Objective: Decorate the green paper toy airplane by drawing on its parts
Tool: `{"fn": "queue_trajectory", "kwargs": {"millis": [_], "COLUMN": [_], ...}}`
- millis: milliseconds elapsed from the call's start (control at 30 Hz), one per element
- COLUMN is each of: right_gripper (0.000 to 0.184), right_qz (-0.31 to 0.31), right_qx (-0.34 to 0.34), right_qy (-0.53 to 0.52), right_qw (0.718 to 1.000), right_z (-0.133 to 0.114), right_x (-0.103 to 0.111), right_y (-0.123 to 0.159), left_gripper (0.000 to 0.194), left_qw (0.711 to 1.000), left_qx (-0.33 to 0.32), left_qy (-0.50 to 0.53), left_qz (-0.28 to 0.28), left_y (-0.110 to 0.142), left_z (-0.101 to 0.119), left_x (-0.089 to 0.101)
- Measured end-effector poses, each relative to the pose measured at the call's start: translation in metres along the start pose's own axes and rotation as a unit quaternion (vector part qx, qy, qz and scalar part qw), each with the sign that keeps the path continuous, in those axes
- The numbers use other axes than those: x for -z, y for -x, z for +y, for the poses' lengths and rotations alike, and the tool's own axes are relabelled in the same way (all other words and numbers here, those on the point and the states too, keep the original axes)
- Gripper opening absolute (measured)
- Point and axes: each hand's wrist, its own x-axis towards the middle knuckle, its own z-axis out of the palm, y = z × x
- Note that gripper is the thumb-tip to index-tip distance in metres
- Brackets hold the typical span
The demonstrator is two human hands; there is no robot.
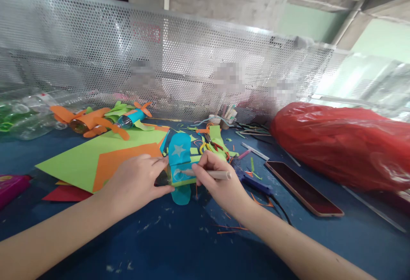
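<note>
Pen (211,174) set to the blue paper of a bottle model (183,179)

At the bottom of the frame, pale marks dot the dark blue table (166,237). Just beyond, at centre, lies the bottle model, with rounded blue wings at its upper and lower sides; the upper one bears a pale star (178,150). The left hand (137,177) closes its fingers and thumb around the model's dark left end. The right hand (214,177) pinches the pen, its tip on the blue wrap.

Right of that hand lie a blue tool (256,183) with a black cord and a dark-screened phone (304,188). Green (73,162) and orange (121,158) sheets spread left of centre; scissors (205,147) lie among green scraps above the right hand.

Farther back, two paper-winged bottles (133,118) sit upper left, clear bottles (35,122) at the left edge, and a red bag (336,143) at right. A perforated panel (192,58) stands behind.
</note>
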Motion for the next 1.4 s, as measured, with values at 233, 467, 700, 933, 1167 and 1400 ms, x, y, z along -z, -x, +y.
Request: {"fn": "queue_trajectory", "kwargs": {"millis": [233, 467, 700, 933, 1167, 1400], "right_gripper": [0.029, 0.027, 0.027, 0.027, 0.028, 0.027], "right_qz": [0.006, 0.011, 0.016, 0.012, 0.009, 0.013], "right_qx": [0.0, 0.011, 0.01, 0.018, 0.02, 0.019], "right_qy": [0.008, 0.017, 0.018, 0.02, 0.019, 0.012], "right_qw": [1.0, 1.0, 1.0, 1.0, 1.0, 1.0], "right_z": [-0.001, -0.002, -0.003, -0.003, -0.002, -0.003], "right_x": [0.0, 0.001, 0.001, 0.001, 0.002, 0.001], "right_y": [0.0, -0.001, -0.001, -0.001, -0.001, -0.001], "left_gripper": [0.021, 0.029, 0.025, 0.024, 0.023, 0.028], "left_qw": [1.0, 0.998, 0.999, 0.999, 1.0, 0.998], "left_qx": [0.006, 0.024, 0.02, 0.02, 0.02, 0.032], "left_qy": [0.018, -0.007, 0.003, 0.003, 0.002, -0.006], "left_qz": [0.0, -0.055, -0.048, -0.03, -0.025, -0.054], "left_y": [0.0, -0.003, -0.002, -0.002, -0.002, -0.003], "left_z": [0.0, 0.007, 0.005, 0.003, 0.004, 0.007], "left_x": [-0.001, 0.009, 0.007, 0.005, 0.005, 0.009]}}
